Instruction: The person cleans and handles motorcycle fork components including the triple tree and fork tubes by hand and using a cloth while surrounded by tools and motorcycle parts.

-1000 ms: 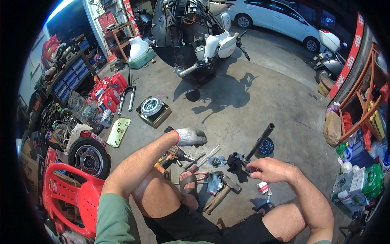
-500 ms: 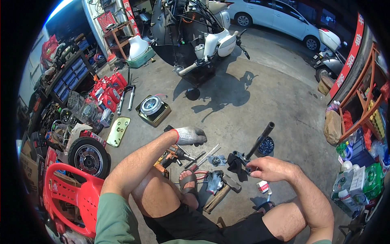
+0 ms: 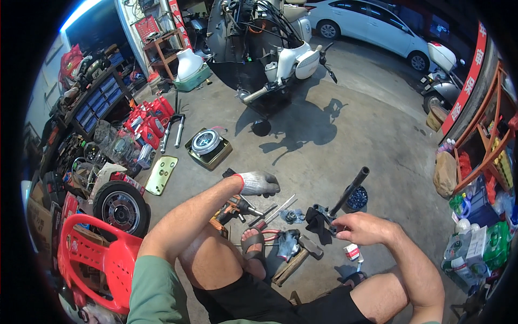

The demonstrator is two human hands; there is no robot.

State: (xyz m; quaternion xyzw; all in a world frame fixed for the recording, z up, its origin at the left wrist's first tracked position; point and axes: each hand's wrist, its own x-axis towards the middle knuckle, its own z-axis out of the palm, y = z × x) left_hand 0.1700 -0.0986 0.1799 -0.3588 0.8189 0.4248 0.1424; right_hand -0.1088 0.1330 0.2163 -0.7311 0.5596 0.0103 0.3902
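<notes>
My left hand [image 3: 259, 183], in a white work glove with grey-coated fingers, hangs in front of my left knee. Its fingers curl together, and nothing shows between them. My bare right hand [image 3: 359, 228] grips the clamp end of a steering stem [image 3: 350, 190], whose dark tube slants up and away to the right. A black cloth [image 3: 319, 225] lies against that clamp end. Below my left hand is an orange and black power drill [image 3: 235, 206]. Beside it lie a red-handled screwdriver [image 3: 264, 222] and a small clear plastic bag [image 3: 291, 216].
A hammer [image 3: 309, 247] and a grey glove [image 3: 288, 245] lie between my feet. Behind the stem stands a bowl of dark bits [image 3: 357, 198]. Ahead are a wheel hub [image 3: 206, 141] in a tin and a partly stripped scooter [image 3: 280, 67]. A red chair [image 3: 116, 259] stands left.
The whole view has shifted slightly, so things sit a little lower and farther right. Both hands keep the same pose, and the stem stays in my right hand.
</notes>
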